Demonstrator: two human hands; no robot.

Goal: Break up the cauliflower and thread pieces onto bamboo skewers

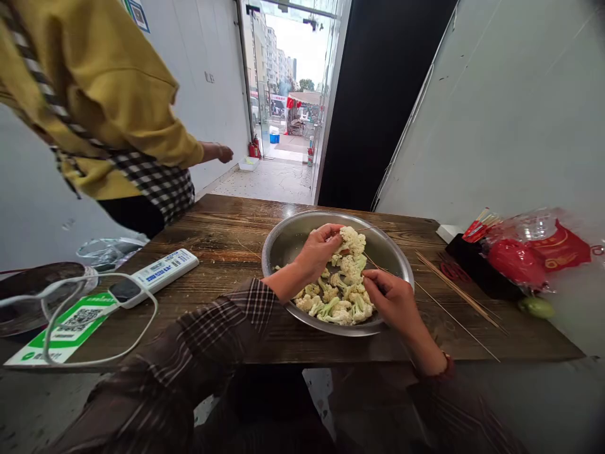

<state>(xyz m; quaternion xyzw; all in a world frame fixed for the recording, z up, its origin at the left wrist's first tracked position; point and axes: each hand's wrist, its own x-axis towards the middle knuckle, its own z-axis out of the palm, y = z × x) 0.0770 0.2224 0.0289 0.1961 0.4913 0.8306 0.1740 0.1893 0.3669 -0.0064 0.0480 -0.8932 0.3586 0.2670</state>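
A wide metal bowl (278, 252) on the wooden table holds cauliflower florets (338, 308) along its near side. My left hand (321, 251), above the bowl, has its fingers closed on a cauliflower floret (352, 239). More florets hang just below that one, in line with it over the pile. At the bowl's right side my right hand (390, 296) is closed, thumb and forefinger pinched beside the florets; what it pinches is too small to make out. A thin stick (378, 265) shows between the hands, running toward the right rim.
Several thin skewers (460, 293) lie right of the bowl, near a black box (477, 268) and red plastic packaging (520, 258). A power strip (163, 274), white cable (154, 315) and green QR card (70, 331) are at the left. A person in yellow (123, 94) stands beyond the table.
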